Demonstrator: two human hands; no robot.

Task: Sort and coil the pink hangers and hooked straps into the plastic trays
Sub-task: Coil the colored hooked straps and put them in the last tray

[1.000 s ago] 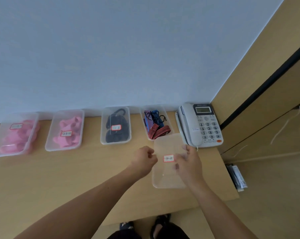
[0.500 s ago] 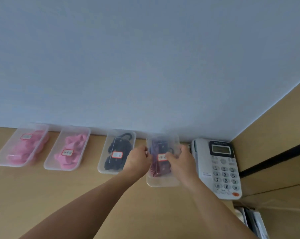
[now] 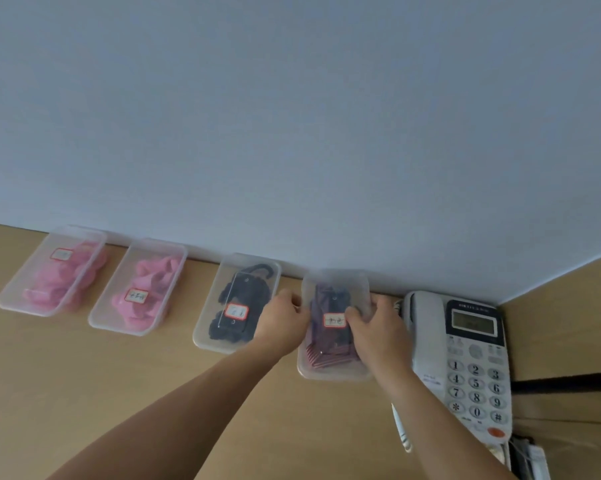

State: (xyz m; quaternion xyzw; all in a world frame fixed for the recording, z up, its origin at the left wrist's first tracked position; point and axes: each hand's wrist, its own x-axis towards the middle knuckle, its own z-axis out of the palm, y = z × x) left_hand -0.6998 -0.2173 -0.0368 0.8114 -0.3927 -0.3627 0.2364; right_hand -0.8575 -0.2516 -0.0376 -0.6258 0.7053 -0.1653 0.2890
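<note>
Four clear lidded trays stand in a row against the wall. Pink hangers fill the far-left tray [image 3: 22, 299] and the second tray [image 3: 119, 271]. The third tray [image 3: 205, 327] holds coiled black hooked straps. The fourth tray [image 3: 333, 370] holds red and blue striped straps under a clear labelled lid [image 3: 337, 285]. My left hand [image 3: 283, 323] grips the lid's left edge. My right hand [image 3: 378, 329] grips its right edge, thumb near the red-bordered label. The lid sits over the tray.
A white desk telephone [image 3: 465, 358] lies right beside the fourth tray, touching my right hand's side. The wooden desk [image 3: 84, 393] runs toward me. A wood panel wall closes the right side; the pale wall stands behind the trays.
Both hands carried the clear lid from the desk's front edge back to the wall and set it over the striped-strap tray. The view tilted upward.
</note>
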